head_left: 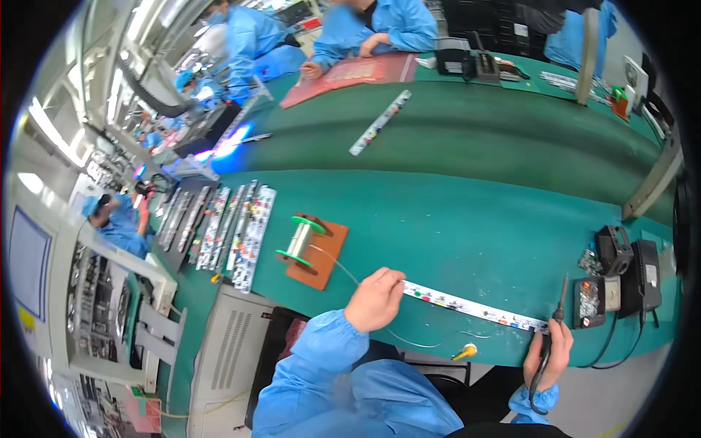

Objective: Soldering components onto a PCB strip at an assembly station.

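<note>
A long, narrow white circuit board strip (467,304) with small coloured parts lies slanted across the green bench. My left hand (376,301) has its fingers closed round the strip's left end. At the other end my right hand (553,354) grips a soldering iron (559,310), its tip pointing up and away from me. The right fingers are close to the strip's end; whether they touch it is unclear. Left of the strip, a spool of solder wire (299,239) with green flanges sits on a brown stand (326,257). Thin wire runs from it toward my left hand.
Several populated board strips (252,237) lie side by side at the left. Another strip (380,123) rests on the dark green lane beyond. A soldering station (642,274) and a parts tray (588,301) stand at right. A small yellow object (465,352) lies near the front edge. Co-workers sit opposite.
</note>
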{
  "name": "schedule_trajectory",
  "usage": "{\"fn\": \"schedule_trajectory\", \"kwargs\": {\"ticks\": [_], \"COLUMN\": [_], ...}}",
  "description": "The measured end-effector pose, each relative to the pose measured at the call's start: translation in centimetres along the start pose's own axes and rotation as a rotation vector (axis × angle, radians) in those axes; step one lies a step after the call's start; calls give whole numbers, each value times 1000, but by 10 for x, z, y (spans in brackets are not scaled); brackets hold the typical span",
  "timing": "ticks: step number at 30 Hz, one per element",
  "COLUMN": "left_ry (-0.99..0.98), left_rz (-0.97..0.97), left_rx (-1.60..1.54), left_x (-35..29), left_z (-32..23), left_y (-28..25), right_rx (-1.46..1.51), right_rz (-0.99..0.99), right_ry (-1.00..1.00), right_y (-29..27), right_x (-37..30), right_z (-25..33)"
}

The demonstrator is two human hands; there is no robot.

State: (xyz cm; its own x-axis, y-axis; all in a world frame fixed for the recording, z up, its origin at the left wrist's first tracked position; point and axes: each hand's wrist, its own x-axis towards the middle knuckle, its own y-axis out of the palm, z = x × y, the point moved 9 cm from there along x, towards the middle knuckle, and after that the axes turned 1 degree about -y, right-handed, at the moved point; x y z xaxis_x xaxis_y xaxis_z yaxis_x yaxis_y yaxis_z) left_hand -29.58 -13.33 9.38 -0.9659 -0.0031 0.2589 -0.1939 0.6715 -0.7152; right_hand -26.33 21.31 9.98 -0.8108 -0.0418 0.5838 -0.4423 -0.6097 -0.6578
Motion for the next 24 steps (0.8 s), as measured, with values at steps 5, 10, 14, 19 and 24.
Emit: {"fn": "schedule_trajectory", "kwargs": {"ticks": [5, 10, 14, 19, 24], "left_ry": [-68, -17, -143, -294, -351], "left_rz": [5, 33, 4, 48, 59], "left_rx": [-6, 11, -73, -328, -628], "left_x": [-17, -7, -9, -2, -8], "left_z": [4, 10, 20, 41, 33], "left_y": [0, 12, 1, 8, 6], "right_rx": [34, -8, 50, 112, 81], "right_rz": [-27, 9, -45, -106, -95], "right_ry": [3, 72, 0, 11, -60], "right_y": [-6, -3, 1, 5, -1], "right_x": [-11, -15, 0, -3, -11], "right_z": [2, -10, 4, -9, -11]}}
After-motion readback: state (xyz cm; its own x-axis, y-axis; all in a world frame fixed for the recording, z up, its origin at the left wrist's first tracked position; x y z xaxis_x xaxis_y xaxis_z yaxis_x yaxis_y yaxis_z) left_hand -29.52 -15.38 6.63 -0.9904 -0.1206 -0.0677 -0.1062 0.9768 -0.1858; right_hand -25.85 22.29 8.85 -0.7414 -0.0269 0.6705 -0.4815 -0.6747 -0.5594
